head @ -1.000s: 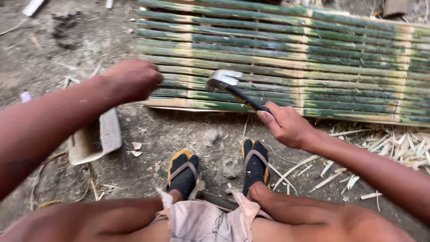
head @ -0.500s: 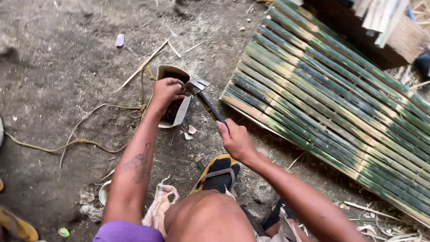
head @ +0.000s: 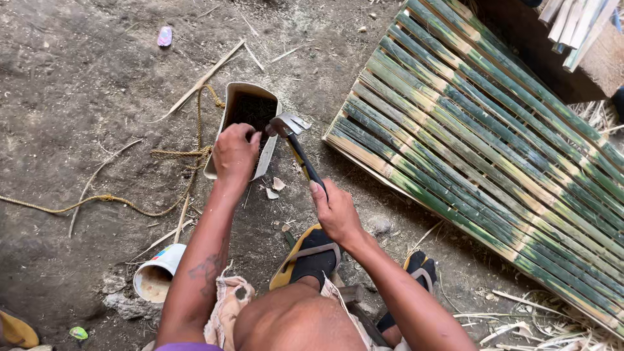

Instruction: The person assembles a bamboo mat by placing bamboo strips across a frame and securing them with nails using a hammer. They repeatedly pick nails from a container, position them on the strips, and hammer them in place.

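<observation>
Metal hammer (head: 296, 146) gripped in the right hand (head: 336, 211), beside the left hand (head: 235, 151) dipping curled fingers into a box (head: 216, 151) of dark bits

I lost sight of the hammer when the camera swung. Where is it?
In the head view, the hammer is centre frame in the right hand, its head beside the open container where the left hand reaches, left of the bamboo mat.

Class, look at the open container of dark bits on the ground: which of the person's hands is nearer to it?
Left. The left hand reaches into the container over its lower edge. The right hand is off to its lower right, gripping the hammer, whose head sits beside the container.
</observation>
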Available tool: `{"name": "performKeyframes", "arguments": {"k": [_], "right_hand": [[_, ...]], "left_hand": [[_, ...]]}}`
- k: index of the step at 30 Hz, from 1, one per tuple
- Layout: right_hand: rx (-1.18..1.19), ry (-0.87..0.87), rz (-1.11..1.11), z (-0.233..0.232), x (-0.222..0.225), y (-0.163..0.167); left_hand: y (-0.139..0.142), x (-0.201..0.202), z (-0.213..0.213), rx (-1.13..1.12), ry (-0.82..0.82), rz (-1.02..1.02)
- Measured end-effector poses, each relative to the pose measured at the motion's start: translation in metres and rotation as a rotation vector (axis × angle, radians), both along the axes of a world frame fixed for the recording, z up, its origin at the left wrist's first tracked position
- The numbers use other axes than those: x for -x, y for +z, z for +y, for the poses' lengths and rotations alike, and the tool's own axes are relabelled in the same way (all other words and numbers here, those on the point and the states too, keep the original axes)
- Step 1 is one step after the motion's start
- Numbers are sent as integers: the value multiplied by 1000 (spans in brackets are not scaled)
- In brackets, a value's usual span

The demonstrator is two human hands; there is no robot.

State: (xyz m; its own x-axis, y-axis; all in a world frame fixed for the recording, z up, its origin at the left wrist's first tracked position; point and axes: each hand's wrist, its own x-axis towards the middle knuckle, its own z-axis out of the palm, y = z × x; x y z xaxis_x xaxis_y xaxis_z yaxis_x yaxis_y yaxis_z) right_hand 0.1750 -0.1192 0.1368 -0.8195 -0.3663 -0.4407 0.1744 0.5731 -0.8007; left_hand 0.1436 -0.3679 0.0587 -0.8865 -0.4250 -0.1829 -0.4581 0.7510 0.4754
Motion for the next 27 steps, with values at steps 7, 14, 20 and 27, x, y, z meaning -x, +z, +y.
{"name": "performKeyframes", "arguments": {"k": [7,14,20,27], "right_hand": [[-175,-220,-16,44,17,-8],[-442,-221,139,78,49,-34],[-372,-259,78,88,41,-37],[-187,-327,147,90,31,-5]], "left_hand": [[35,46,48,-468,90,111],[-31,99,123,-429,-351,541],[-68,91,155,-326,-165,554],[-88,95,163,-355,-92,556]]}}
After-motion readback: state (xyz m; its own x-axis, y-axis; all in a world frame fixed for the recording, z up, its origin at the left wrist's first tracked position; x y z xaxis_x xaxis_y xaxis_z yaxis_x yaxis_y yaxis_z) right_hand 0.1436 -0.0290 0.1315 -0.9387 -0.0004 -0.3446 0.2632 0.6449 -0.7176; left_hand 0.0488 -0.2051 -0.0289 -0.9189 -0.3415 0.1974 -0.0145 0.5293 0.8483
